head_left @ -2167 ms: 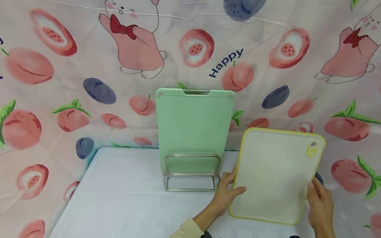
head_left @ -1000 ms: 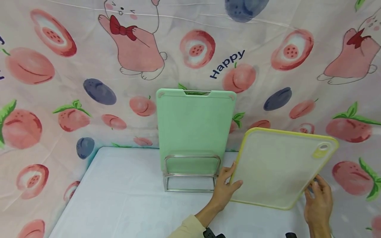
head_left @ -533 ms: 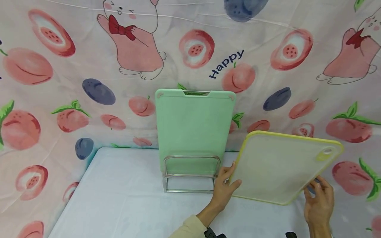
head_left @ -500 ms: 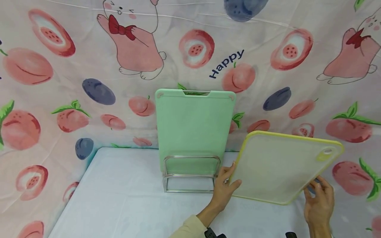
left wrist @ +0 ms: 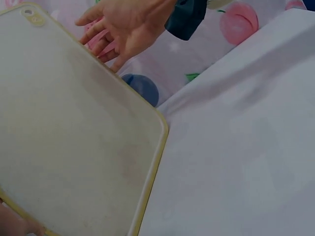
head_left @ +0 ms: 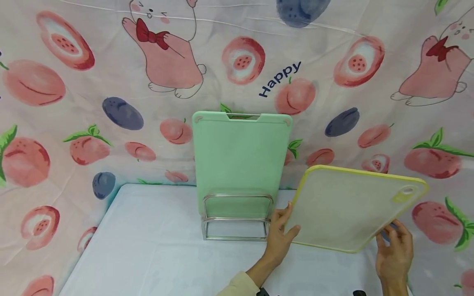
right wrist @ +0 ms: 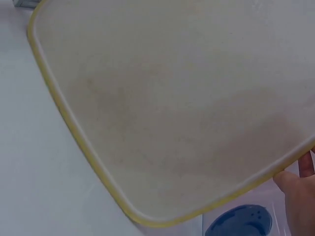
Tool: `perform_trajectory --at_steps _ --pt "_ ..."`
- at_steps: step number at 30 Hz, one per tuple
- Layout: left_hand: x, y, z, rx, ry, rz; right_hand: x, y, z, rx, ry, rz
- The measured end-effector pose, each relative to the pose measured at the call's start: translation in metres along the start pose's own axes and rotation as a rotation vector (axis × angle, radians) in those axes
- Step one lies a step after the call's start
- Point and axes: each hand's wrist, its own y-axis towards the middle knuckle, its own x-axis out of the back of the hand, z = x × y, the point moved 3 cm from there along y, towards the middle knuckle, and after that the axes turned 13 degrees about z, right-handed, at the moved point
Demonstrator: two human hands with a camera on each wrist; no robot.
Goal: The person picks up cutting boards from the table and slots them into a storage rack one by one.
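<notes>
A whitish cutting board (head_left: pixel 355 209) with a yellow rim and a corner hanging hole is held tilted above the table's right side. My left hand (head_left: pixel 278 238) grips its left edge, thumb on the front face and fingers partly hidden behind. At the lower right edge, my right hand (head_left: pixel 395 250) touches the rim with its fingertips; in the left wrist view the fingers (left wrist: pixel 101 46) look mostly straight and spread. A green cutting board (head_left: pixel 240 160) stands upright in a metal rack (head_left: pixel 237 219), left of my left hand.
White cloth covers the table (head_left: pixel 148 255). Behind it hangs a curtain (head_left: pixel 314 45) printed with fruit and rabbits. The rack stands close to my left hand. A small dark object (head_left: pixel 359 293) shows at the bottom edge.
The whitish board has tipped back and its hole corner has swung right and down. My right hand has gone from gripping its side to touching the lower edge. The green board stays put.
</notes>
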Motion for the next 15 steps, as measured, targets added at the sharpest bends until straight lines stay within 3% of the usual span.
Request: perform_trajectory --at_steps 4,7,10,12,15 --pt "-0.003 -0.004 -0.002 -0.103 0.195 -0.016 0.001 -0.004 0.003 -0.026 0.010 0.011" --pt "-0.002 -0.002 -0.006 -0.171 0.371 -0.056 0.001 -0.007 0.006 -0.063 -0.121 -0.004" --pt "0.002 0.004 -0.013 -0.226 0.499 -0.093 0.004 -0.010 0.008 -0.135 -0.359 -0.055" --pt "0.004 0.008 -0.019 -0.247 0.593 -0.103 0.005 -0.012 0.009 -0.193 -0.576 -0.076" --pt "0.001 0.010 -0.023 -0.242 0.736 -0.102 0.008 -0.015 0.010 -0.263 -0.805 -0.084"
